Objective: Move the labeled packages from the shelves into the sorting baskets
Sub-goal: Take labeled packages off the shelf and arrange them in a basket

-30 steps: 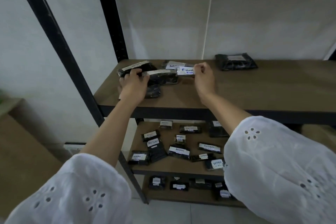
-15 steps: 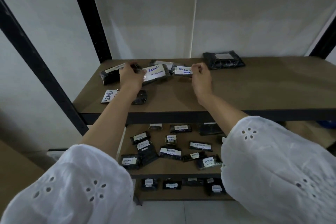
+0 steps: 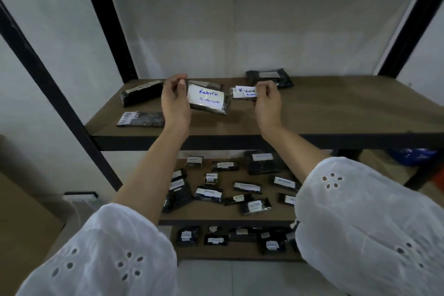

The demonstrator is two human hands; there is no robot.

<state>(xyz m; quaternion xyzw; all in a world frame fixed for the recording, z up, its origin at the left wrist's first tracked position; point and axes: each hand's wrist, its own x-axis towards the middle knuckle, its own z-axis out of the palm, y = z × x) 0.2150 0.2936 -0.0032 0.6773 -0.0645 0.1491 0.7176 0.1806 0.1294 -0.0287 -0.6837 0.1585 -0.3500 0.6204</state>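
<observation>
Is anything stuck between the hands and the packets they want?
No. The left hand grips the big packet and the right hand pinches the small packet, so nothing is between them. No basket is in view, so that way cannot be judged.

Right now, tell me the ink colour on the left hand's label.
Blue writing on a white label, head view.

Mid-frame, the raised left hand (image 3: 175, 103) grips a large package (image 3: 208, 100); the right hand (image 3: 267, 103), level with it, pinches a small package (image 3: 243, 92).
</observation>
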